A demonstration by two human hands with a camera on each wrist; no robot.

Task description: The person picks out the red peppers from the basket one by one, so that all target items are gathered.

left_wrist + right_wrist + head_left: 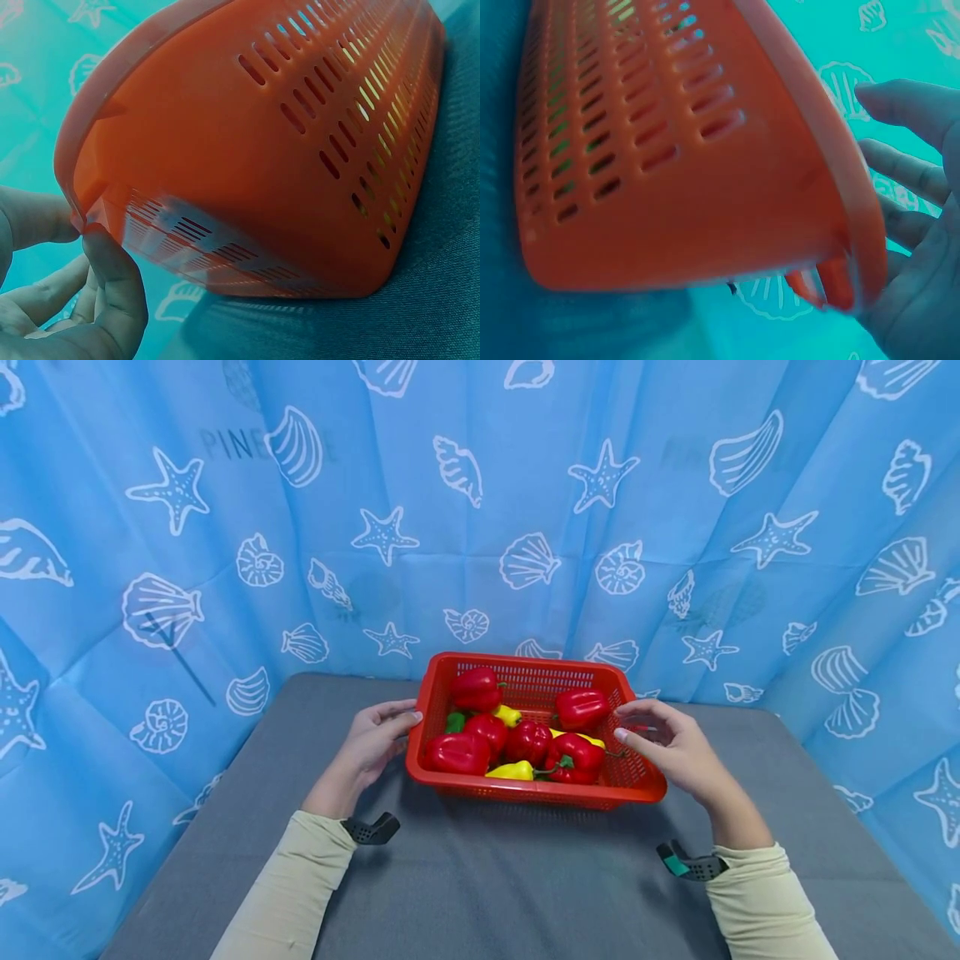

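A red plastic basket (525, 788) with slotted walls stands on a grey table. Inside lie several red bell peppers (457, 753) and a few yellow peppers (513, 771). A bit of green (455, 722) shows among them at the left, too covered to identify. At the basket's left end my left hand (375, 735) pinches the rim between thumb and finger, as the left wrist view shows. My right hand (678, 747) is beside the right end, fingers spread and loosely bent. In the right wrist view its thumb stands apart from the rim; whether other fingers touch it is partly hidden.
A blue curtain (465, 585) printed with white shells and starfish hangs behind and on both sides of the table (495, 893). The basket stands near the table's back edge. Each wrist wears a dark strap mount, the left one (372, 831) and the right one (693, 864).
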